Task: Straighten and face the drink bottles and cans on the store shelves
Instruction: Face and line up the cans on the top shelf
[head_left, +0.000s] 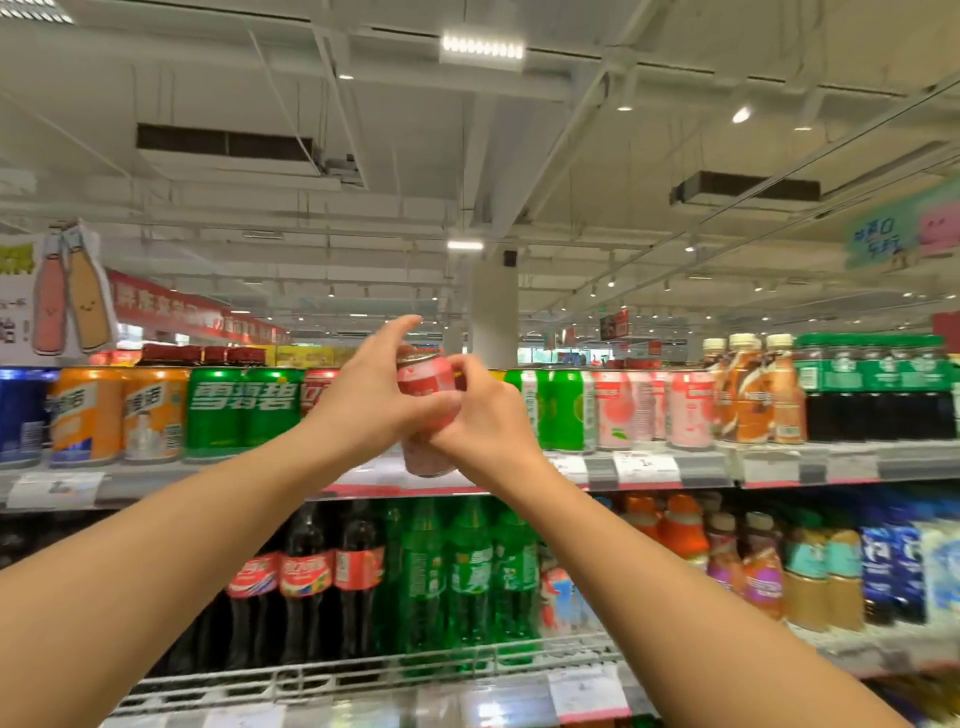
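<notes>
both hands up at the top shelf (779, 462) now, and a pink can (427, 410) sits between them, lifted in front of the shelf edge and tilted a touch. left hand (371, 395) wraps the can's side, thumb across the front, forefinger pointing up free. right hand (485, 415) pinches it from the other side, fingers curled in. looks like the turning step: spinning the label to face out. next it needs setting upright in the gap between the red can (318, 389) and the green cans (558, 408), label forward. smooth glossy metal cylinder, silver rim on top, slippery-looking. more pink cans (654, 408) stand further right; plastic bottles (467, 571) fill the wire shelf below.
</notes>
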